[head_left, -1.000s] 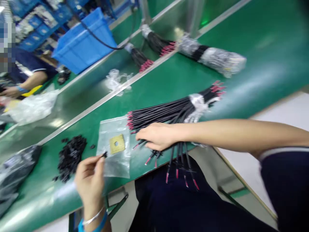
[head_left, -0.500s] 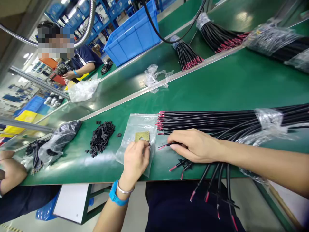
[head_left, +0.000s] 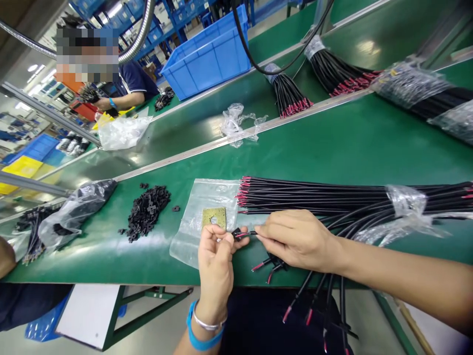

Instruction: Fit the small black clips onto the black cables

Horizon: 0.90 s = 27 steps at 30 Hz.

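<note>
My left hand pinches a small black plastic part between thumb and fingers, just in front of a yellowish square plate with a hole. That plate lies on a clear zip bag. In my right hand is a black cable, gripped close to its stripped end. The red wire tip meets the black part; whether it has gone inside, I cannot tell. Behind my hands lies a bundle of black cables with red ends. Several loose cables hang over the table edge below my right hand.
A pile of small black parts lies left of the bag, beside a plastic-wrapped bundle. Further back are a blue crate, crumpled plastic and more cable bundles. Another person works across the bench.
My left hand has turned and come up from the plate with the black part. My right hand has brought the cable end left to meet it.
</note>
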Available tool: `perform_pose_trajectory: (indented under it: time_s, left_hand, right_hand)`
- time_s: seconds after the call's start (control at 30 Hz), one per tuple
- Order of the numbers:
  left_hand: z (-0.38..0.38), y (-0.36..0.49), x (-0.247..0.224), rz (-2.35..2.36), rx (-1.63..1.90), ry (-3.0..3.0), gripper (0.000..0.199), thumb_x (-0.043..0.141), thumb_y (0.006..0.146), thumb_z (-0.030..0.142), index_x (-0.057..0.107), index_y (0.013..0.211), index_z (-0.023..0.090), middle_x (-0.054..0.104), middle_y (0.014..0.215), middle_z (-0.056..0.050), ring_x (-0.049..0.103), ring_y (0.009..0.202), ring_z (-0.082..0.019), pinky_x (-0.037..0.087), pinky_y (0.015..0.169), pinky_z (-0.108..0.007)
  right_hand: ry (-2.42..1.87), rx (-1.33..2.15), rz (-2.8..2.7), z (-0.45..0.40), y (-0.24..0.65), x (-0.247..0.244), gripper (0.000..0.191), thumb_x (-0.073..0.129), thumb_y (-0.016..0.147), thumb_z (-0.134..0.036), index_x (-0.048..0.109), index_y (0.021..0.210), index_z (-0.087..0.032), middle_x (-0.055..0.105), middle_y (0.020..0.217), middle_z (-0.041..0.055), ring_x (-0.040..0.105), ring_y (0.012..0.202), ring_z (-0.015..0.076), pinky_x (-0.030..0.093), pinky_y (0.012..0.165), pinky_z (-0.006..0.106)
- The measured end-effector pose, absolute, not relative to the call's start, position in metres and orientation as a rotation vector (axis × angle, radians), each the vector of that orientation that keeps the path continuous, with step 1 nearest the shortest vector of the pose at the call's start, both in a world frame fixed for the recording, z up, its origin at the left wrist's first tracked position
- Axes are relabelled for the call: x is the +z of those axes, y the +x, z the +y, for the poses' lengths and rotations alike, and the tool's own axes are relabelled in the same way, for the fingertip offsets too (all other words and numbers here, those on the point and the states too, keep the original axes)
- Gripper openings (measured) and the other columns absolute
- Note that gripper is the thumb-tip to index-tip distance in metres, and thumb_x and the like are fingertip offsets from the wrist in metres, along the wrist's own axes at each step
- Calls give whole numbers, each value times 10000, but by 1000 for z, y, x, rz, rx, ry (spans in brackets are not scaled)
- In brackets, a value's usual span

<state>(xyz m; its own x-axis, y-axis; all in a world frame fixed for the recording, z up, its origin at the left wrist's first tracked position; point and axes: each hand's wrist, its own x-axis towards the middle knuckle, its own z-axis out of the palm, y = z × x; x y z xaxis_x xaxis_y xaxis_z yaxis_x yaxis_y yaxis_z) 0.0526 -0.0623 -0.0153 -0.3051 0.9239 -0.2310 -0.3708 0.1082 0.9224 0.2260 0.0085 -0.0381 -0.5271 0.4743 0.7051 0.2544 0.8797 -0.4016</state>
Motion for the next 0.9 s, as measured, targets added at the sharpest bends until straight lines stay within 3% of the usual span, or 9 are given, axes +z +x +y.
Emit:
perform_pose_trajectory:
  time_s: [0.17,0.37,0.53,0.73,0.9]
  left_hand:
    - [-63,50,-13,1233,1504,593,271,791,764,216,538,854,187,634,736,44,744,901,-192,598,789,-271]
    - [-65,50,-26,1141,1477,649,350,850,689,152,631,958,196,682,873,22,729,907,-144,574,827,-217]
    - [-68,58,-38,1116,1389,610,365,858,666,107,670,961,211,724,855,15,711,749,-73,563,746,-157]
    - [-66,66,-43,1259,1413,669,277,881,619,145,756,859,207,689,839,12,696,731,-103,583,716,-207]
    - [-64,68,-37,1374,1350,878,253,886,581,161,808,814,222,638,698,10,620,615,-102,541,568,-203]
  right_hand:
    - [-530,232,-2182,9,227,-33,193,530,928,-147,659,786,-173,621,663,12,534,570,103,413,569,245]
    - [-487,267,-2193,10,228,-32,131,559,890,-135,668,824,-167,629,666,18,554,583,114,439,568,247]
    - [-499,439,-2279,13,234,-33,168,502,882,-159,643,974,-158,638,757,35,583,665,131,460,612,252]
    - [-537,639,-2497,25,246,-29,161,455,922,-200,579,825,-169,554,703,17,474,596,128,363,562,265]
    - [-398,710,-2526,29,248,-29,216,400,966,-192,554,816,-174,496,665,-1,421,586,128,316,550,270]
